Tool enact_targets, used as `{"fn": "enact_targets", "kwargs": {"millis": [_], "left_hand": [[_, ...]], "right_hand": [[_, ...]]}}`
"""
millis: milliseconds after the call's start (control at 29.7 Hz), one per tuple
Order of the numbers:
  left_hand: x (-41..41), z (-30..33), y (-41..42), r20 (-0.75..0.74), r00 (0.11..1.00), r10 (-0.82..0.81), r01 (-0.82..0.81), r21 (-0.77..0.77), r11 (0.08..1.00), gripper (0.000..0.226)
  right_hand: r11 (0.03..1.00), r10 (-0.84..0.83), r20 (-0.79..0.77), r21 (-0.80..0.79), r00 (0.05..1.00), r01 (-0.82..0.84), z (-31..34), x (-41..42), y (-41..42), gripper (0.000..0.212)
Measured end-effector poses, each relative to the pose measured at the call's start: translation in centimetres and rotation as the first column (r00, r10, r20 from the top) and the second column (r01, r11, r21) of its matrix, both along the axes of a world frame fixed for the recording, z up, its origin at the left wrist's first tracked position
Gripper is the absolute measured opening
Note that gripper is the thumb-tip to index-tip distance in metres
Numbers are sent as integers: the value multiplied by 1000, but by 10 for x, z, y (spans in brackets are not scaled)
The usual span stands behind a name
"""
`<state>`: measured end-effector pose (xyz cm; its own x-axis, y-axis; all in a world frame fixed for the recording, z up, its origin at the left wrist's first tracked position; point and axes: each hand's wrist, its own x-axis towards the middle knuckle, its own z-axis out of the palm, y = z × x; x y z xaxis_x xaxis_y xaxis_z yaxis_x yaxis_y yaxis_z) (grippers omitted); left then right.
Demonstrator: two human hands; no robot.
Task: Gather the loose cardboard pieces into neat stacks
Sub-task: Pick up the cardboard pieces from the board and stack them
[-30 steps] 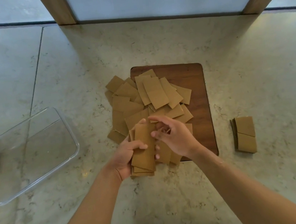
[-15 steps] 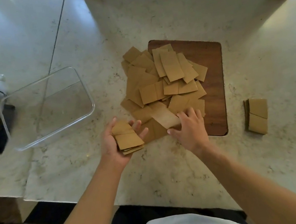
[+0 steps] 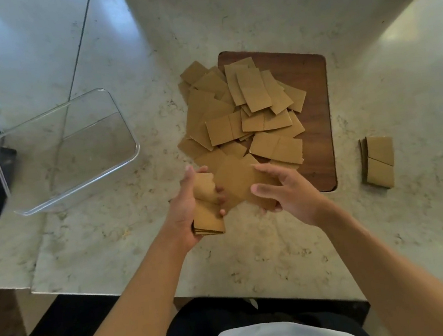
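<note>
Head view: a dark brown wooden board [image 3: 310, 99] lies on the pale marbled stone counter [image 3: 390, 216], half covered by a loose heap of tan rectangular cardboard pieces [image 3: 238, 112] that spills off its left edge onto the stone. Well to the right, a small neat stack of cardboard pieces [image 3: 378, 161] sits alone on the counter. Far left, a clear plastic rectangular tub [image 3: 69, 151] holds nothing visible. At the heap's near edge, the left hand [image 3: 189, 208] curls closed around a small held stack [image 3: 207, 217], while the right hand [image 3: 288, 192] pinches a single larger cardboard sheet [image 3: 240, 183] beside it.
</note>
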<state>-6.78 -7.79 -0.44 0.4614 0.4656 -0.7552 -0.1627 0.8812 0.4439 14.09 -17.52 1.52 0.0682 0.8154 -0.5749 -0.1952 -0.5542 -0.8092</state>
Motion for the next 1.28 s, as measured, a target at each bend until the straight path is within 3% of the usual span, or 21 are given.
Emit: {"fn": "enact_targets", "kwargs": {"millis": [34, 101, 135, 202, 303, 371, 472, 607, 708, 809, 877, 944, 978, 1045, 1113, 1180, 1281], "left_hand": [[1, 2, 1, 3, 994, -105, 105, -1, 994, 68], [0, 6, 4, 1, 923, -385, 385, 31, 922, 78], [1, 7, 5, 5, 861, -509, 508, 60, 859, 78], [5, 8, 3, 37, 791, -611, 608, 72, 791, 75], [16, 12, -2, 194, 847, -496, 501, 27, 865, 65], [20, 9, -4, 228, 886, -404, 413, 6, 910, 70], [24, -1, -6, 138, 941, -310, 316, -28, 948, 66], [25, -3, -9, 175, 980, 94, -54, -220, 974, 33], [31, -3, -20, 151, 973, 176, -131, -269, 954, 40], [37, 1, -20, 120, 961, 248, -199, -319, 927, 80], [32, 1, -7, 93, 951, 296, -261, -275, 925, 70], [23, 2, 3, 72, 956, 285, -265, -211, 941, 40], [19, 0, 6, 68, 963, 263, -247, -187, 951, 29], [11, -4, 6, 54, 973, 223, -211, -167, 963, 18], [7, -5, 4, 34, 976, 215, -207, -147, 967, 15], [6, -5, 3, 24, 977, 211, -207, -116, 971, 17], [5, -5, 0, 13, 982, 190, -190, -44, 981, 24]], "right_hand": [[992, 127, -16, -11, 992, -127, 3, 5, 1, 41], [920, 391, 112, -13, 913, -393, 9, 10, 8, 54], [891, 449, 201, -24, 871, -453, 10, 10, 13, 62], [930, 360, 314, -50, 879, -363, 13, 5, 22, 72], [998, 49, 403, 22, 914, -63, 10, -4, 26, 58], [998, 21, 443, 46, 896, -46, 5, -13, 22, 46], [988, 29, 575, 107, 818, -110, -3, -35, 11, 44], [940, -331, 596, 272, 731, 204, -14, -66, -2, 36], [948, -287, 644, 297, 709, 114, -24, -88, -6, 41], [904, -395, 678, 408, 620, 130, -31, -89, 1, 35], [887, -451, 665, 406, 595, 218, -32, -76, 6, 29], [912, -400, 732, 255, 552, 322, -36, -53, 10, 24], [943, -282, 781, 118, 557, 312, -37, -42, 10, 30], [982, 48, 855, -136, 517, 133, -39, -26, 8, 60], [979, 175, 876, -202, 449, 14, -42, -20, 6, 71], [990, 82, 863, -128, 498, 59, -42, -17, 7, 53], [981, -141, 672, -6, 727, 196, -35, -8, 8, 17]]}}
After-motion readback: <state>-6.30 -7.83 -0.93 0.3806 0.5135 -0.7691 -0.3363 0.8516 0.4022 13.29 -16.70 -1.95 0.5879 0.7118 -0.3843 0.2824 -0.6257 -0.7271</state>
